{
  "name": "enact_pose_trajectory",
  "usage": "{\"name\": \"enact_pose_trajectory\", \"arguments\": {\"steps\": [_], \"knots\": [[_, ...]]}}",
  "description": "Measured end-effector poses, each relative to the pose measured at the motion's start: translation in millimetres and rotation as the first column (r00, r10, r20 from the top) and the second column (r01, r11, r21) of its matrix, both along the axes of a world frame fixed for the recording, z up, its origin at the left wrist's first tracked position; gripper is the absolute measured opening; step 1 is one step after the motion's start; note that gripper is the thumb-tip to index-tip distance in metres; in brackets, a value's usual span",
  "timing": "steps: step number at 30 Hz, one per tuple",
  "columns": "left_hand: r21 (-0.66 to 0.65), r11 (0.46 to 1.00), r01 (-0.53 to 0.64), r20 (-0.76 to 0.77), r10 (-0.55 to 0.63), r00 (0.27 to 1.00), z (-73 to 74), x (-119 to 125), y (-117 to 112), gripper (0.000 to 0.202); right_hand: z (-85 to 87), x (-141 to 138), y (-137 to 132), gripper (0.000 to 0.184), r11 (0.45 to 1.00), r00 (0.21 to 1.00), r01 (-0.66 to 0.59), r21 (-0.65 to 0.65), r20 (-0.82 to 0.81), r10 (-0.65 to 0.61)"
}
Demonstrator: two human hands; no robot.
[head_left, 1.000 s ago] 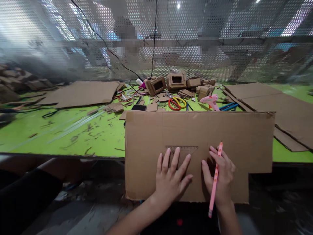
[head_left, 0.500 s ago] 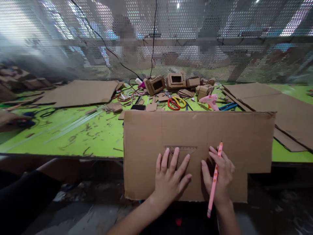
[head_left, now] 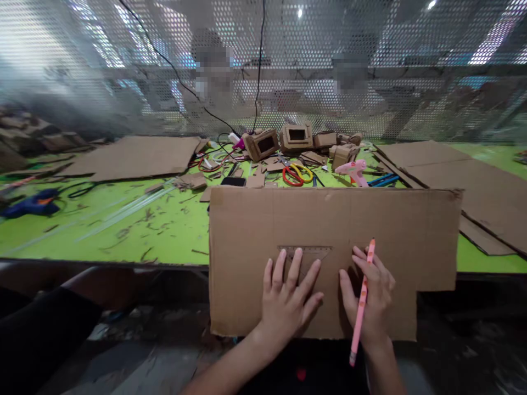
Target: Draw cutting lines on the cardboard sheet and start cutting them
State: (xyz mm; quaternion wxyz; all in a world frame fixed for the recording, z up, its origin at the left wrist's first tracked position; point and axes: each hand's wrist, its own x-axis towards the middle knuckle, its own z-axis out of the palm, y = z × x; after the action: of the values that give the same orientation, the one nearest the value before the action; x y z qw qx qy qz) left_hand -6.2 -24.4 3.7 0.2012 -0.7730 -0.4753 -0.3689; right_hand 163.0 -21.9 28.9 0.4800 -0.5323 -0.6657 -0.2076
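Since the earlier frame, a blue glue gun [head_left: 35,203] has come to lie at the left edge of the green worktop [head_left: 175,247], where a blurred hand showed half a second ago; the person's own hands have hardly shifted. A clear triangular ruler [head_left: 312,250] lies near the centre of the frame on a notched cardboard sheet [head_left: 321,216], its graduated edge upward, partly under the fingers of the left hand [head_left: 290,296]. That hand is spread wide, palm down, fingertips on the ruler, gripping nothing. In the lower right, the right hand [head_left: 370,296] is half curled over the cardboard with a pink pencil [head_left: 362,302] among its fingers, the point directed toward the top of the frame and the thumb held apart. Beyond the sheet, in the upper centre, are scissors [head_left: 293,174], a pink glue gun [head_left: 354,170] and small cardboard boxes [head_left: 295,138].
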Motion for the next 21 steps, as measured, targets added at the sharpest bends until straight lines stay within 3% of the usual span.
{"name": "enact_pose_trajectory", "arguments": {"steps": [5, 9, 12, 14, 15, 17, 21], "knots": [[0.005, 1.000, 0.005, 0.014, -0.005, 1.000, 0.3, 0.6, 0.4, 0.058, -5.6, 0.0, 0.9, 0.030, 0.998, 0.996, -0.058, -0.028, -0.071, 0.056], [0.002, 1.000, 0.008, 0.010, -0.009, 1.000, 0.2, 1.1, 1.0, 0.056, -9.0, -0.4, 0.6, 0.043, 0.988, 0.919, -0.130, 0.082, -0.365, 0.152], [0.002, 1.000, 0.013, 0.016, -0.013, 1.000, 0.5, 1.4, 0.9, 0.055, 7.0, 4.5, 3.1, 0.051, 0.973, 0.817, -0.182, 0.139, -0.529, 0.229], [0.003, 1.000, 0.014, 0.015, -0.015, 1.000, 0.9, 1.2, 0.5, 0.056, 28.7, 8.7, 9.6, 0.035, 0.943, 0.781, -0.309, 0.120, -0.534, 0.324], [0.001, 1.000, 0.014, 0.014, -0.014, 1.000, 1.0, 1.1, 0.3, 0.056, 41.6, 9.7, 14.8, 0.026, 0.903, 0.752, -0.423, 0.072, -0.528, 0.394], [0.001, 1.000, 0.013, 0.020, -0.013, 1.000, 0.8, 0.8, 0.1, 0.057, 68.3, 7.4, 28.8, 0.019, 0.767, 0.675, -0.639, -0.060, -0.520, 0.523], [0.009, 1.000, 0.020, 0.033, -0.020, 0.999, -0.2, 1.1, 0.5, 0.061, 107.5, -15.7, 63.0, 0.024, 0.555, 0.648, -0.758, -0.343, -0.492, 0.581]]}}
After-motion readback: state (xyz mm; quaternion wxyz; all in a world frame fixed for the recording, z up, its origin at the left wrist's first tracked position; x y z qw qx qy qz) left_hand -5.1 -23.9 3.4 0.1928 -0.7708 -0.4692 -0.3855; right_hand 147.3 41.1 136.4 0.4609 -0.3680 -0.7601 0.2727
